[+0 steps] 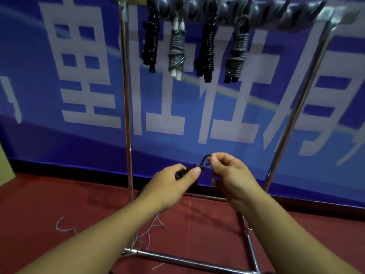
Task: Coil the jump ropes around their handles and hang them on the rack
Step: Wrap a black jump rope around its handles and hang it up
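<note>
Both hands are finishing a fifth bundle: left hand [173, 182] gripping the coiled rope [182, 174], right hand [227, 175] pinching its loop [205, 161], while four bundles [177, 50] are hanging on the rack [126, 107].

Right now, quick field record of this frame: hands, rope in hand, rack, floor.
left hand: grips a black coiled bundle, thumb on top
right hand: pinches the bundle's small black rope loop
rack: chrome frame, top bar with hooks
hung ropes: four coiled bundles; black, grey with white handles, black, grey with black handles
floor: red carpet, loose grey rope lying by the rack base
backdrop: blue banner, white characters
</note>
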The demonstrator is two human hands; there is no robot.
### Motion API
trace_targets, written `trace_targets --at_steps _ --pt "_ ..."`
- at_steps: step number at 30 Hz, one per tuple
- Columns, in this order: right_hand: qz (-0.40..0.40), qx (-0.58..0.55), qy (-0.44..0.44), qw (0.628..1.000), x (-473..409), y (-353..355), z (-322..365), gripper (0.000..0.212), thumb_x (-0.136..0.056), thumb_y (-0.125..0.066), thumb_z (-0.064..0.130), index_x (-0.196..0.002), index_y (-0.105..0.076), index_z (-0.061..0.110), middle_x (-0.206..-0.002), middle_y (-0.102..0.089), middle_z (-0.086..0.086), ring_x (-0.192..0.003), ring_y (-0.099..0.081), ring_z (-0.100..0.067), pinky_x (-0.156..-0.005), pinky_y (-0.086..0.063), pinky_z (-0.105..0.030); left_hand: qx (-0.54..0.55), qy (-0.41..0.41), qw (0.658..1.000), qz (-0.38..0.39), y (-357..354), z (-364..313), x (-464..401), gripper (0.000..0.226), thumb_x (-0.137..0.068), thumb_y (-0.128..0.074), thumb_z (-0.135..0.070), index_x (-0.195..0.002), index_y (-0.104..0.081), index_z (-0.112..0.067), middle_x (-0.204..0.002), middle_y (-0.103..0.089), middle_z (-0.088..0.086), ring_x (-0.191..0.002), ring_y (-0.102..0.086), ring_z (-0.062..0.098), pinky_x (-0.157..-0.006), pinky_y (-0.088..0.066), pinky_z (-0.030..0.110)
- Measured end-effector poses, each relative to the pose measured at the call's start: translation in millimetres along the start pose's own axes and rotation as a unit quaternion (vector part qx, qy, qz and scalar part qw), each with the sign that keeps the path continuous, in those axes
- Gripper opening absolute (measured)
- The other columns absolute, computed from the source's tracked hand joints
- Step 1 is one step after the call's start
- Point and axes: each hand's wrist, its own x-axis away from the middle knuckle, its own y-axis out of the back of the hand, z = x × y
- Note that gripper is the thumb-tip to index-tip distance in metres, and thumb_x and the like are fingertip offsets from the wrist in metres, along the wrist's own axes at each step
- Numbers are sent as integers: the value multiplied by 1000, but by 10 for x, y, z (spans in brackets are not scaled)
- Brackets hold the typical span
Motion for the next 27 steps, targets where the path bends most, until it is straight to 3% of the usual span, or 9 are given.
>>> trace_targets --at_steps 2,6,12,15,18,24,27 --pt "-10 19 24 999 -22 20 225 16 -100 -58 18 -86 -65 20 -66 -54 8 -63 -49 -7 -62 -44 -26 33 -3 999 2 58 -230 -56 41 -81 -47 -82 -76 -64 -45 -61 -63 -14 -66 -63 13 -68 -51 37" --pt "-19 34 73 997 10 132 769 15 -100 -59 21 -87 -65 19 -72 -56 3 -68 -54 -11 -61 -49 -27 80 -31 996 9 197 -742 -214 40 -86 -52 -71 -80 -67 -35 -62 -65 -21 -67 -61 11 -68 -48 32" --pt "-60 128 143 980 -25 283 1374 15 -100 -60 18 -92 -69 9 -84 -70 -6 -74 -66 -15 -64 -54 -26 79 -71 993 50 344 -1235 -425 45 -75 -45 -84 -88 -65 -47 -89 -72 -11 -86 -68 16 -84 -57 46" --pt "-86 104 136 981 -116 348 1613 16 -99 -62 18 -94 -71 6 -83 -69 -8 -74 -65 -15 -62 -54 -24 91 -75 991 62 375 -1498 -599 48 -68 -44 -87 -88 -63 -48 -92 -73 -11 -91 -68 19 -87 -56 51" --pt "-89 60 121 987 -209 434 1834 15 -99 -62 15 -97 -72 3 -84 -69 -9 -74 -64 -16 -62 -57 -24 87 -75 992 56 383 -1705 -812 56 -67 -44 -88 -90 -65 -41 -92 -73 -17 -92 -68 15 -90 -55 48" --pt "-105 15 104 989 -465 619 2189 11 -98 -62 9 -104 -71 6 -90 -71 -9 -80 -68 -17 -61 -55 -26 68 -73 994 49 432 -2100 -1215 45 -89 -45 -74 -95 -63 -33 -89 -70 -4 -88 -66 18 -86 -57 43" --pt "-120 -6 107 987 -588 666 2353 11 -98 -62 8 -103 -71 5 -87 -71 -9 -75 -69 -15 -59 -56 -24 77 -63 994 44 440 -2285 -1370 47 -91 -42 -73 -97 -63 -31 -89 -69 -2 -78 -62 17 -72 -53 34"
